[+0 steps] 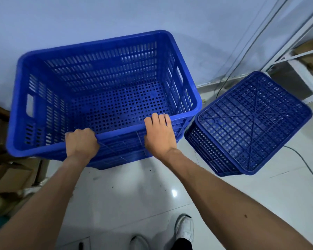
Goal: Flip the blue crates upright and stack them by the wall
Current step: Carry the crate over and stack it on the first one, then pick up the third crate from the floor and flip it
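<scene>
White glossy floor tiles (126, 195) lie nearest, with a white shoe (185, 227) on them. Above that, both hands clench the near long rim of the upright blue perforated plastic crate (105, 91): the left hand (81, 143) is fisted round the rim, and the right hand (159, 132) lies flat along it with its fingers hooked over the edge.

This crate seems to sit nested on at least one other blue crate beneath it, close to the pale wall (79, 20) beyond. To seat it well, I judge the person should press down evenly through both hands, keep the rim level, and push the stack flush toward the wall before letting go.

Just right of the upright crate, a second blue plastic crate (249, 123) lies upside down, its ribbed base facing up; it looks to be the next to flip. Left of the upright crate sit brown cardboard boxes (11, 175). Far right of it stands a white metal shelf frame (296, 49).
</scene>
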`<state>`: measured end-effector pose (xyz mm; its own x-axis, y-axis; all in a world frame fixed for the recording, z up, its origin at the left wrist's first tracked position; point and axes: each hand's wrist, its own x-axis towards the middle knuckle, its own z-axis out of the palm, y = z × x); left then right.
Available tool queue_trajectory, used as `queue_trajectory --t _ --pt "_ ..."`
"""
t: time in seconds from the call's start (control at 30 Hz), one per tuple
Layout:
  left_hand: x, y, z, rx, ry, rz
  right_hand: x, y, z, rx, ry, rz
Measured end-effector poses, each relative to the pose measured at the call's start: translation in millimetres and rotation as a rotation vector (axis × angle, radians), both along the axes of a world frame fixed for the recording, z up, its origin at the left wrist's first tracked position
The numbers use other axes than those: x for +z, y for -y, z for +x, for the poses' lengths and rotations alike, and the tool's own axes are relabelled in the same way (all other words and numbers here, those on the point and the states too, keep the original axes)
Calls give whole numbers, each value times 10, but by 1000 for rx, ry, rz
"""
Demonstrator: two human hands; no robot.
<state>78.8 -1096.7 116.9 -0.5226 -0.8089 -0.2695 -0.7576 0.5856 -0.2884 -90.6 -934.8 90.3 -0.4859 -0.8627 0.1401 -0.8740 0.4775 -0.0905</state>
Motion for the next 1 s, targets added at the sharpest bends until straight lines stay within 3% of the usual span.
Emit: queue_trajectory --t 0.3,0.5,0.73,1.0 --pt "-80 -68 220 -54 -319 68 297 -10 -26 85 26 279" --pt "223 -389 497 -218 -200 315 786 -286 144 56 169 544" --pt "1060 -1039 672 -120 -247 678 1435 -1288 618 -71 474 611" --pt "1714 -2037 384 -143 -199 825 2015 -2674 740 -403 673 514"
